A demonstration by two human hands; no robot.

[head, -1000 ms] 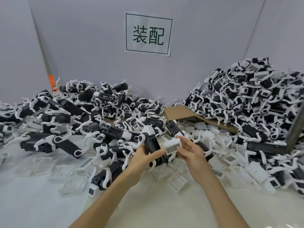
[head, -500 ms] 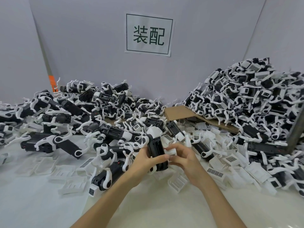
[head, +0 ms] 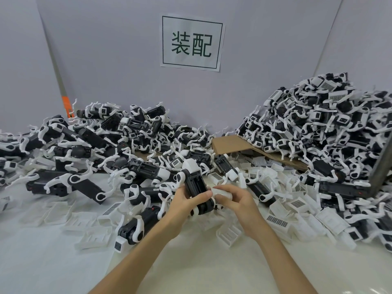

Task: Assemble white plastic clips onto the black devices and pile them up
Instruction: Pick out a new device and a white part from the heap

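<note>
Black devices (head: 318, 132) heap high at the right, cut off by the frame's edge; a lower heap (head: 95, 145) sprawls left. Cardboard (head: 229, 143) lies half buried between them. Above the table (head: 42, 262), the left hand (head: 186, 205) grips one device (head: 195, 185), fingers curled round it; the right hand (head: 238, 201) pinches a white clip (head: 221, 193) against its side, the clip mostly hidden by fingers.

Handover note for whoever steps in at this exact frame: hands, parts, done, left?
Left hand grips a black device.
Right hand pinches a white clip against the device's side; seating cannot be told.
Done: tall pile of clipped devices, right.
Left: seat this clip, pile the device; more devices lie left, loose clips right of the hands.
</note>
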